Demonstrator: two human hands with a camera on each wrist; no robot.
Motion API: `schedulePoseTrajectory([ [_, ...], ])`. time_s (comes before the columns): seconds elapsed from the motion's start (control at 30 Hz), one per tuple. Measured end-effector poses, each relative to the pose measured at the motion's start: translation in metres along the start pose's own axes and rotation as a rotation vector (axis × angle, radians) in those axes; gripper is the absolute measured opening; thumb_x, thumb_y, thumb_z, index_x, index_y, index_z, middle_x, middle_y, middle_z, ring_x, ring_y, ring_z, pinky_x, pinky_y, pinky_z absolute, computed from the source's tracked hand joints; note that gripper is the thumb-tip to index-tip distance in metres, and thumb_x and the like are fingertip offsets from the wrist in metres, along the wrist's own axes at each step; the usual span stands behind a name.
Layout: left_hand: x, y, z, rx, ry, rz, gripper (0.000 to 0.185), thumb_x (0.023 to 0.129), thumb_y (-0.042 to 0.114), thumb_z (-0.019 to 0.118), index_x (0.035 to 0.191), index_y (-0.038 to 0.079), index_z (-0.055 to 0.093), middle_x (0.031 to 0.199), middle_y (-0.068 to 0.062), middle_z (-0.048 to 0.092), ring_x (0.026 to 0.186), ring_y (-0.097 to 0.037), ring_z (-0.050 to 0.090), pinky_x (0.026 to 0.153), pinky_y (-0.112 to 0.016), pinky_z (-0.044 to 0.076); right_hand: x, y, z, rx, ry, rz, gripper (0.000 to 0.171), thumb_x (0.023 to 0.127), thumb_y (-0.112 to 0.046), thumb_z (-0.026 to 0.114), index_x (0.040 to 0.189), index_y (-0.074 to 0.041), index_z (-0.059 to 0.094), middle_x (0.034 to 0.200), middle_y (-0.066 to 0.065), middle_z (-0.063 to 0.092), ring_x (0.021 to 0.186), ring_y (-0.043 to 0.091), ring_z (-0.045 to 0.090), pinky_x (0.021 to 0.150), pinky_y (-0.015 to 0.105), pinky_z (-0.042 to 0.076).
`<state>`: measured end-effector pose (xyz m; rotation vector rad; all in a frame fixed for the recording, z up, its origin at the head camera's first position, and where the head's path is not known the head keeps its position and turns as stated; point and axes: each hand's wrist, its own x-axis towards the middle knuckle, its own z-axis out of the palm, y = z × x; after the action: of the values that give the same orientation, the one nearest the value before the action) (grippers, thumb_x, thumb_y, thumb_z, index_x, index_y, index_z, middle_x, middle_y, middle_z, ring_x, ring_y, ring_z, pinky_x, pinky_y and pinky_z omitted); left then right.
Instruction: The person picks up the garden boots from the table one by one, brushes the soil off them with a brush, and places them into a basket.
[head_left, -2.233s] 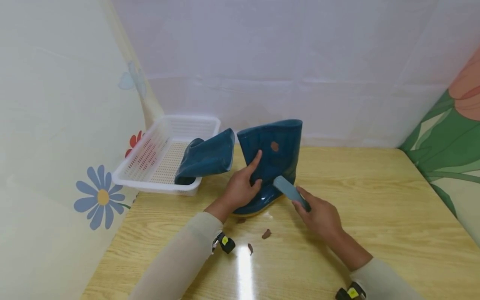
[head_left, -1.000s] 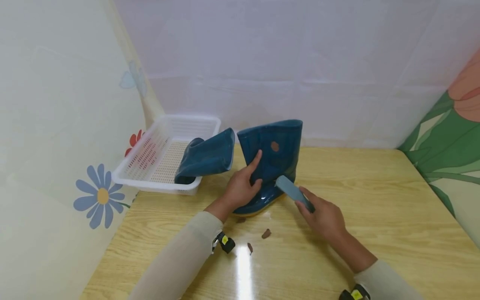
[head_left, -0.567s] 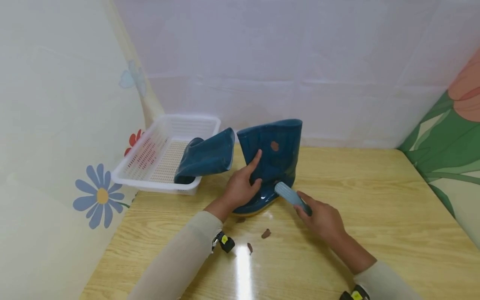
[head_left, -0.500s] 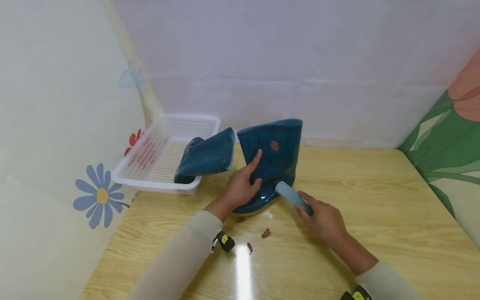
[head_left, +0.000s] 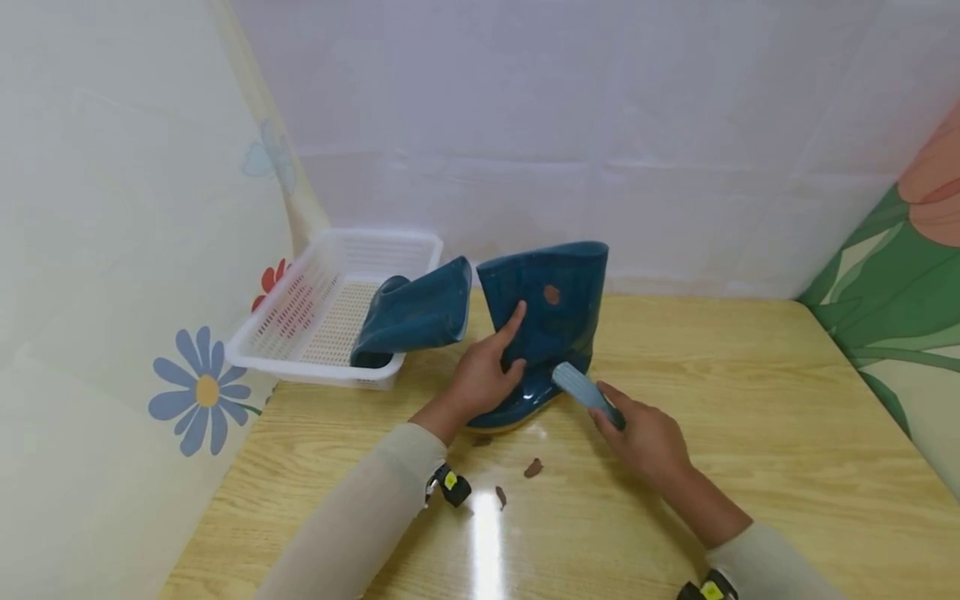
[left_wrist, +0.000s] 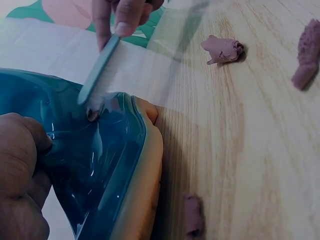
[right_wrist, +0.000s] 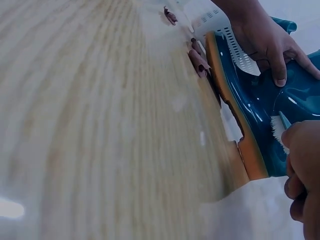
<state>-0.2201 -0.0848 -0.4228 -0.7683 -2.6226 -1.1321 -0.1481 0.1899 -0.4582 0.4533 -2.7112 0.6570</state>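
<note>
**Brush head on the boot's foot, left hand bracing the shaft**

Upright boot [head_left: 543, 321] – dark teal, glossy rubber, short shaft, tan-orange sole edge visible in both wrist views. Stands on the wooden table [head_left: 750, 433] near the middle, just right of the basket. One brown blob [head_left: 551, 294] sticks to the shaft, high up; a small dark smear sits on the foot right at the brush tip in the left wrist view.

Left hand [head_left: 480, 379] grips the boot at the ankle: index finger stretched up the shaft, thumb and other fingers curled round the rubber. Right hand [head_left: 647, 437] pinches the handle of a grey-blue brush [head_left: 585, 392], fingers wrapped round the near end. Brush head touches the boot's foot; white bristles show against the teal in the right wrist view.

Around it:
- Second boot [head_left: 412, 315], same teal, lies tipped over with its foot in the white slotted basket [head_left: 300, 321] and its shaft hanging out over the rim, nearly touching the upright boot.
- Brown clumps [head_left: 532, 468] on the table just in front of the boot, between the two forearms – a few separate pieces.
- White sheet behind, flower-print fabric on both sides.

Obstruction: left hand covers the ankle and the near side of the shaft; the boot's toe is hidden behind hand and brush in the head view.
</note>
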Motion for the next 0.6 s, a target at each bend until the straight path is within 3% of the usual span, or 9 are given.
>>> schedulePoseTrajectory([
  [0.13, 0.001, -0.001, 0.001, 0.006, 0.014, 0.002, 0.093, 0.099, 0.01, 0.067, 0.164, 0.038, 0.006, 0.075, -0.002, 0.052, 0.041, -0.012, 0.04, 0.056, -0.031, 0.045, -0.007, 0.006, -0.004, -0.02, -0.022, 0.011, 0.045, 0.096, -0.029, 0.073, 0.137, -0.011, 0.067, 0.054, -0.007, 0.039, 0.048, 0.01, 0.033, 0.044, 0.031, 0.025],
  [0.27, 0.002, -0.002, 0.0, 0.003, 0.025, 0.005, 0.094, 0.099, 0.01, 0.068, 0.164, 0.038, 0.007, 0.08, -0.003, 0.056, 0.043, -0.011, 0.041, 0.061, -0.031, 0.048, -0.008, 0.01, -0.008, -0.022, 0.012, 0.0, 0.046, 0.095, -0.028, 0.075, 0.137, -0.012, 0.066, 0.054, -0.008, 0.035, 0.048, 0.01, 0.031, 0.044, 0.03, 0.024],
  [0.43, 0.0, 0.0, -0.001, -0.001, 0.017, 0.001, 0.093, 0.099, 0.009, 0.067, 0.165, 0.037, 0.008, 0.074, -0.003, 0.051, 0.041, -0.013, 0.04, 0.055, -0.031, 0.044, 0.0, 0.005, -0.005, 0.003, 0.066, -0.042, 0.047, 0.092, -0.026, 0.077, 0.136, -0.011, 0.067, 0.057, -0.008, 0.033, 0.049, 0.009, 0.03, 0.044, 0.03, 0.024],
  [0.6, -0.001, 0.002, 0.0, -0.003, -0.005, -0.016, 0.092, 0.1, 0.011, 0.066, 0.164, 0.038, 0.006, 0.072, -0.001, 0.05, 0.041, -0.013, 0.039, 0.052, -0.03, 0.042, 0.005, -0.001, 0.0, 0.01, 0.041, -0.047, 0.047, 0.093, -0.027, 0.076, 0.136, -0.01, 0.067, 0.056, -0.008, 0.034, 0.049, 0.009, 0.033, 0.044, 0.03, 0.026],
])
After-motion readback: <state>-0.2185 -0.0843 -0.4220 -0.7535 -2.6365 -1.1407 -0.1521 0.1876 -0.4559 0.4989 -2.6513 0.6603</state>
